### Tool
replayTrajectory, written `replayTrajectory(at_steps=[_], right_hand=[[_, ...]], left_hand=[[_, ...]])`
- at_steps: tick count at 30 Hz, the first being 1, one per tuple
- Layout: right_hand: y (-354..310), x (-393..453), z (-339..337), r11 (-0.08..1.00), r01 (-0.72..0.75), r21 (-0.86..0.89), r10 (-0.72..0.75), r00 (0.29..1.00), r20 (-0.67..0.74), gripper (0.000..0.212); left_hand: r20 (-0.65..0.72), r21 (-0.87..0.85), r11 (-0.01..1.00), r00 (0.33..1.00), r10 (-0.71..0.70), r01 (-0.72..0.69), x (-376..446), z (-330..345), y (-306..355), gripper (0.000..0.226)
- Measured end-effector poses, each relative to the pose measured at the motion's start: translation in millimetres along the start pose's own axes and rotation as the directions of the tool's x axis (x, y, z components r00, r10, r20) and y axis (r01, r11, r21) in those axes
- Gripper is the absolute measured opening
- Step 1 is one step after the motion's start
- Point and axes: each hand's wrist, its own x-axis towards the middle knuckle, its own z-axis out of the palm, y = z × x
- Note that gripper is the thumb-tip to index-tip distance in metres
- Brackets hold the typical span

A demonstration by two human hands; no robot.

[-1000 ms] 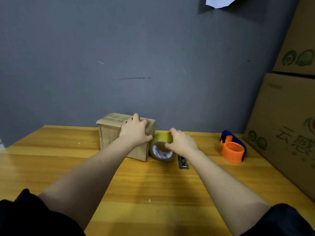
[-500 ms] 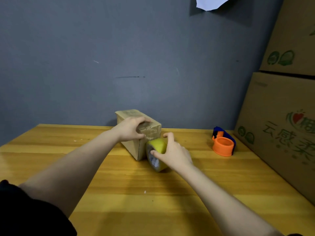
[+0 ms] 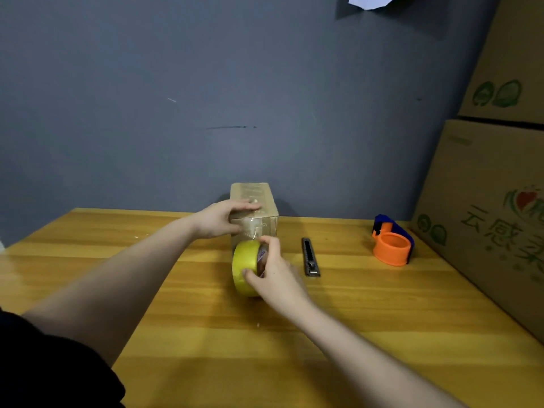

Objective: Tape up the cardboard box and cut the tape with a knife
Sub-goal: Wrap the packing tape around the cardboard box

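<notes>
Cardboard box (image 3: 264,195), brown, tape-shiny, gripped by the left hand (image 3: 219,219); right hand (image 3: 278,276) pinches the yellow tape roll (image 3: 244,259).

On the table (image 3: 206,334), the cardboard box (image 3: 259,201) stands far back, near the wall, and the tape roll (image 3: 245,267) stands on its edge just in front of it. The knife (image 3: 310,257) lies to the right of the roll, and the tape dispenser (image 3: 393,244) sits further right, beside the stacked cartons (image 3: 485,216). The left hand (image 3: 219,217) holds the box at its near left corner, and the right hand (image 3: 273,275) grips the roll from the right.
</notes>
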Motion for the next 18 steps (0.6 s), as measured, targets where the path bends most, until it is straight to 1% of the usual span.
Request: replayTrajectory(at_steps=[3,5,7,9,11,14,18], right_hand=[[-1.3,-3.6,4.7,0.998,0.023,0.058,-0.023,1.000,-0.011,0.060],[0.7,-4.6,8.2,0.994,0.032,0.107,-0.030,0.999,-0.028,0.060],[5.0,-3.9,11.4,0.985,0.024,0.169,-0.019,0.999,-0.035,0.061],[9.2,-3.5,13.9,0.970,0.028,0.240,-0.021,0.999,-0.029,0.061],[12.5,-4.4,15.7,0.956,0.033,0.290,-0.029,0.999,-0.018,0.061],[15.8,-7.6,15.2,0.938,0.044,0.344,-0.044,0.999,-0.008,0.062],[17.8,-10.5,10.9,0.936,0.024,0.351,-0.034,0.999,0.023,0.066]], left_hand=[[0.041,-0.125,0.990,0.998,-0.053,0.058,0.3,1.5,0.9,0.070],[0.039,-0.194,0.976,0.995,-0.089,0.094,0.0,2.9,5.3,0.072],[0.025,-0.313,0.938,0.988,-0.151,0.151,-0.8,4.2,12.4,0.065],[0.003,-0.391,0.900,0.978,-0.209,0.193,-1.0,5.8,19.6,0.055],[-0.016,-0.437,0.877,0.973,-0.231,0.201,0.6,8.7,24.1,0.049],[-0.036,-0.464,0.864,0.971,-0.238,0.194,2.2,13.8,27.3,0.047],[-0.043,-0.478,0.861,0.975,-0.220,0.174,1.2,16.1,29.7,0.044]])
